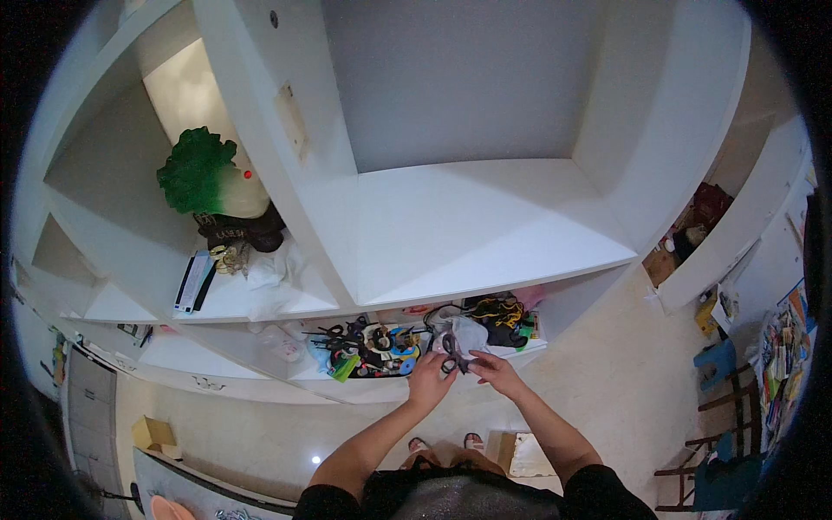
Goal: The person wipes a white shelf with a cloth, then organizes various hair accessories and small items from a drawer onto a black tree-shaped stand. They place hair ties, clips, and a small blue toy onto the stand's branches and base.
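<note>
A pair of dark-handled scissors point(450, 345) is between my two hands, in front of the low shelf. My left hand point(427, 380) is closed on the scissors from the left, by the finger loops. Fingers of my right hand point(497, 373) pinch the scissors from the right; exactly where they grip is too small to make out. Just beyond is a crumpled pale plastic bag point(471, 333). To its left, a dark tray point(371, 374) holds several small tools, rolls and scissors. A black and yellow bundle point(498, 317) lies to the right of the bag.
Above the low shelf is a white cabinet shelf point(485, 221). A green and white cabbage ornament point(204, 178) stands on a dark base in the left compartment. Cardboard boxes point(153, 432) rest on the floor behind me at left. Chairs point(732, 477) and stacked papers point(783, 355) are at right.
</note>
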Tool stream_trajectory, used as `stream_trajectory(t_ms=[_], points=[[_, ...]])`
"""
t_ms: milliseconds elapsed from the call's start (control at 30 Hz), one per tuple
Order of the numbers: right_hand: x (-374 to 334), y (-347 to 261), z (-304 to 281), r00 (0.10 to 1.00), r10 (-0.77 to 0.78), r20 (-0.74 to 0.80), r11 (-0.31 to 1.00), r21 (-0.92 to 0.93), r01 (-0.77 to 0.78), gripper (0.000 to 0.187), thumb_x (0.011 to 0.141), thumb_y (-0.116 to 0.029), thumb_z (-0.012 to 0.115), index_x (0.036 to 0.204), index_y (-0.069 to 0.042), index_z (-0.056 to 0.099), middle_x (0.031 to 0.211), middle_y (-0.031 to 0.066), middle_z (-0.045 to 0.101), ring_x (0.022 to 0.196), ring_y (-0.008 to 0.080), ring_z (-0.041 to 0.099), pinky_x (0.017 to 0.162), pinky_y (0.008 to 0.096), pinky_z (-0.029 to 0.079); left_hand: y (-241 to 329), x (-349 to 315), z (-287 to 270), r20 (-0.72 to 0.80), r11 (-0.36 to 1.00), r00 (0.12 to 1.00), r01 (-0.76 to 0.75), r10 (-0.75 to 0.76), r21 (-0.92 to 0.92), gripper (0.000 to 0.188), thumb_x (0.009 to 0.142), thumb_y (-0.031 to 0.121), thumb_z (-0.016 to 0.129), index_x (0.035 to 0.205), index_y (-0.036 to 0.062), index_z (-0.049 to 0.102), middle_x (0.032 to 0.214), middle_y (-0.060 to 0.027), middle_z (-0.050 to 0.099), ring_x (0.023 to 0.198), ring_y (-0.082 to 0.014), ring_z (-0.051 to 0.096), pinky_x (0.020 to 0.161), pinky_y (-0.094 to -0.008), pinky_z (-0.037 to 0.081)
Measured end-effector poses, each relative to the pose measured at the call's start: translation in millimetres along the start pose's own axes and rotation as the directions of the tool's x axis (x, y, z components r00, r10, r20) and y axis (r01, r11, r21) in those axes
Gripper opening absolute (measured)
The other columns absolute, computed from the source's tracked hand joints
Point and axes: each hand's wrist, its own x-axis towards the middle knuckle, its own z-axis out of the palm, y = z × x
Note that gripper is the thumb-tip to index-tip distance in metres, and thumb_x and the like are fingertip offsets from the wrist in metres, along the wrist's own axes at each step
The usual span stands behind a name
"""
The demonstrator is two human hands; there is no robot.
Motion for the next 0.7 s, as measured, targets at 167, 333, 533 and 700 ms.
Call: stream_trajectory(t_ms=[167,333,533,700], points=[[11.9,5.5,-26.7,0.982,-0.12,-0.147,0.992,0.027,0.126,0.037,0.081,-0.016,0.068,0.113,0.0,0.059,0.094,0.0031,0.064,0.079,0.0097,0.058,0.069,0.0237,0.048,9.8,20.5,22.4,-0.024,0.997,1.0,-0.005,0.004,-0.072,0.037,0.072,0.02,0.071,0.103,0.0018,0.06,0.102,-0.0144,0.058,0.096,-0.032,0.055,0.083,-0.0386,0.045],[49.5,9.6,-66.5,0.842,-0.331,-0.425,0.939,-0.238,0.249,0.035,0.08,-0.019,0.068,0.108,0.002,0.061,0.094,0.0101,0.065,0.085,0.0174,0.058,0.075,0.0289,0.046,-2.2,9.4,24.1,-0.01,0.995,0.999,-0.044,0.044,-0.091,0.035,0.075,0.019,0.067,0.104,0.0004,0.06,0.104,-0.016,0.058,0.096,-0.0329,0.055,0.083,-0.038,0.045],[69.5,22.9,-90.2,0.666,-0.685,-0.295,0.456,-0.887,0.076,0.033,0.074,-0.017,0.07,0.103,-0.002,0.063,0.1,0.0141,0.062,0.093,0.0323,0.053,0.085,0.0422,0.041,-52.2,-44.9,-4.1,0.127,0.979,0.975,0.19,-0.18,-0.068,0.024,0.078,0.015,0.065,0.1,0.0035,0.063,0.096,-0.0143,0.062,0.089,-0.0301,0.058,0.077,-0.0372,0.048],[45.5,-30.9,-48.6,0.499,-0.8,-0.334,0.475,-0.861,0.183,0.025,0.072,-0.007,0.067,0.096,-0.002,0.063,0.101,0.0129,0.059,0.096,0.0329,0.05,0.085,0.0431,0.04,-82.3,-76.1,-33.0,-0.016,0.92,0.926,0.372,-0.377,-0.124,0.016,0.077,0.01,0.064,0.092,0.0023,0.064,0.088,-0.0137,0.063,0.073,-0.0266,0.062,0.063,-0.0348,0.05]])
